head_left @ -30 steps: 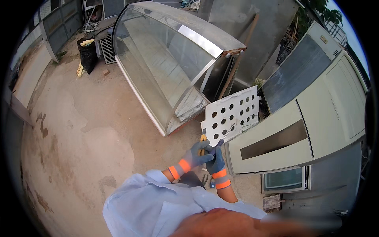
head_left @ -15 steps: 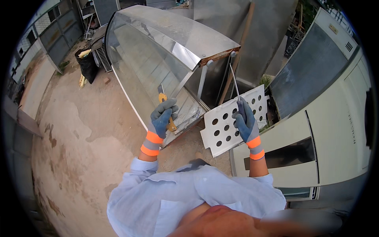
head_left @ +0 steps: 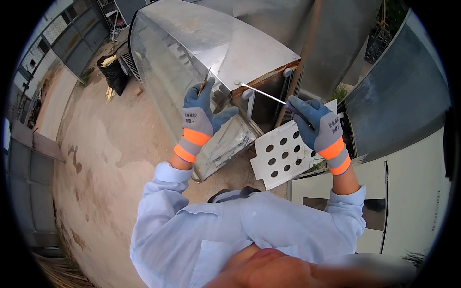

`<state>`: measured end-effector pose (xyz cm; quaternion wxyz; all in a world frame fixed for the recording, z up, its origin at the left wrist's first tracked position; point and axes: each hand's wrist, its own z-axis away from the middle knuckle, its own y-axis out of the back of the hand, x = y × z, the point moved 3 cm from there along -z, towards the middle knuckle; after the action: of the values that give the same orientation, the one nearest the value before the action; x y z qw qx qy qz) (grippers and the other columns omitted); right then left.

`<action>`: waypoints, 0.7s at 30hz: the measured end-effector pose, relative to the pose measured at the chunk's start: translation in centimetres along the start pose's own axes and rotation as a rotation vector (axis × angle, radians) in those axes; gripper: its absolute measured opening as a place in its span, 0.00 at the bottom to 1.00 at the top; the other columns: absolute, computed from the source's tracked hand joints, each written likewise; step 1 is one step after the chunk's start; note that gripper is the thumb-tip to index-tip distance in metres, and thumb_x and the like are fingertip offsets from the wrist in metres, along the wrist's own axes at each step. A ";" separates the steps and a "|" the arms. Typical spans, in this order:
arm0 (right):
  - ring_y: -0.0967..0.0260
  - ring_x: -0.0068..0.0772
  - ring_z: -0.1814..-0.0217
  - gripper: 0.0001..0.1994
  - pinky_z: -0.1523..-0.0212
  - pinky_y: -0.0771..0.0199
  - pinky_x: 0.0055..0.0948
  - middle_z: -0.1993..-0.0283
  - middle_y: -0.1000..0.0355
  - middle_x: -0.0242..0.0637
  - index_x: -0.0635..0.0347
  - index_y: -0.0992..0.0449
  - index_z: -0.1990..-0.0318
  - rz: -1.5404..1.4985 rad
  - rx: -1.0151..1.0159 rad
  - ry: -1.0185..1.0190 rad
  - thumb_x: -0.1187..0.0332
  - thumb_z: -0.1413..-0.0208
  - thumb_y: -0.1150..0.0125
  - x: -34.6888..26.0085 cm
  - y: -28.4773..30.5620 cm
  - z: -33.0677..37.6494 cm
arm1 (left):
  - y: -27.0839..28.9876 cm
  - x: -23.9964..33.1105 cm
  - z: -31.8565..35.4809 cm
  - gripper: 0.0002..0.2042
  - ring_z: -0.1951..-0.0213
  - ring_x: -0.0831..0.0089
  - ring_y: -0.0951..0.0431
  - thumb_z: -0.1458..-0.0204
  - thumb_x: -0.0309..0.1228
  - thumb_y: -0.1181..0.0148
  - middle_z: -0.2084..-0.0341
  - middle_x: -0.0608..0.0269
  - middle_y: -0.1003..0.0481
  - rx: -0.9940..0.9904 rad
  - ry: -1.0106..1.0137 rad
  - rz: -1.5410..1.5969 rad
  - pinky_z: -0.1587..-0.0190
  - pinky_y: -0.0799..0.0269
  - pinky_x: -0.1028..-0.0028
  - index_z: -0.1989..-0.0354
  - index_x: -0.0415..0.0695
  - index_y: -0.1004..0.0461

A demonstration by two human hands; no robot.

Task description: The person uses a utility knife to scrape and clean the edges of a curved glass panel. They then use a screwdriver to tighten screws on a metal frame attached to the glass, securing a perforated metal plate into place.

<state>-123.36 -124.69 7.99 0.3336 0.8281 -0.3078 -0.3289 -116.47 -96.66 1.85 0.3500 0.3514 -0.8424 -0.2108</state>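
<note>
A grey metal gate (head_left: pixel 31 187) stands at nine o'clock, on the far left. At ten o'clock a black bag (head_left: pixel 115 80) sits on the ground (head_left: pixel 110 177), yellowish pieces (head_left: pixel 109 61) poking from its mouth. A large display case (head_left: pixel 180 72) with curved glass reaches from eleven toward twelve o'clock; this is what both hands are working nearest to.

The left hand (head_left: pixel 198 114), gloved in grey and blue, is at about half past ten, in front of the glass. Its fingers are curled round a cutter (head_left: pixel 205 80), with the blade pointing toward twelve, while the thumb is spread out toward three (most of the cutter's handle is hidden by the glove).

At twelve o'clock is the near corner of the case's metal top (head_left: pixel 245 48), its front edge rusty. A screwdriver (head_left: pixel 265 94) points its tip at a small round fastener (head_left: pixel 237 83) there; whether the two touch, I cannot tell. Below lies a white panel (head_left: pixel 276 150) with rows of round holes, at three o'clock.

The right hand (head_left: pixel 317 124), gloved alike, is at half past two, closed around the screwdriver's dark handle (head_left: pixel 291 107). Past it, a blue-grey panel (head_left: pixel 398 91) leans at half past two, and a cream cabinet (head_left: pixel 418 192) fills three to four o'clock.
</note>
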 end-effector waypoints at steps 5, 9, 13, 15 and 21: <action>0.28 0.36 0.66 0.18 0.65 0.28 0.29 0.62 0.23 0.38 0.60 0.26 0.47 0.043 -0.180 -0.145 0.75 0.48 0.42 -1.8 1.7 -1.9 | -1.7 0.6 -1.6 0.32 0.56 0.55 0.28 0.64 0.41 0.28 0.55 0.53 0.29 -0.044 -0.130 -0.074 0.56 0.30 0.62 0.46 0.44 0.29; 0.27 0.38 0.68 0.16 0.66 0.28 0.30 0.63 0.23 0.41 0.60 0.25 0.48 0.071 -0.225 -0.119 0.72 0.46 0.42 -1.7 2.2 -2.8 | -3.9 -0.2 -2.0 0.27 0.57 0.56 0.28 0.63 0.36 0.32 0.56 0.58 0.29 0.047 -0.163 -0.229 0.58 0.31 0.60 0.49 0.47 0.26; 0.28 0.42 0.70 0.16 0.67 0.28 0.33 0.65 0.24 0.45 0.59 0.24 0.49 0.120 -0.326 -0.138 0.71 0.45 0.43 -3.1 3.2 -5.1 | -4.1 -0.5 -2.1 0.25 0.56 0.56 0.29 0.64 0.31 0.34 0.55 0.59 0.31 0.054 -0.161 -0.255 0.59 0.31 0.59 0.51 0.51 0.25; 0.26 0.42 0.68 0.14 0.65 0.26 0.33 0.65 0.24 0.45 0.58 0.23 0.52 0.131 -0.365 -0.208 0.72 0.47 0.44 -3.8 3.4 -6.2 | -4.0 -0.4 -2.1 0.29 0.56 0.55 0.29 0.66 0.32 0.31 0.55 0.57 0.30 0.026 -0.155 -0.262 0.57 0.31 0.60 0.49 0.51 0.26; 0.24 0.41 0.67 0.12 0.65 0.24 0.33 0.66 0.23 0.44 0.58 0.21 0.56 0.172 -0.462 -0.291 0.73 0.48 0.46 -4.6 3.6 -7.9 | -4.2 -0.2 -2.5 0.30 0.56 0.54 0.29 0.67 0.31 0.31 0.56 0.55 0.31 0.007 -0.178 -0.247 0.55 0.31 0.61 0.48 0.50 0.26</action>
<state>-121.20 -120.68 16.77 0.4924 0.6450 -0.3387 -0.4763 -112.64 -99.57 0.91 0.2438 0.4337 -0.8212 -0.2795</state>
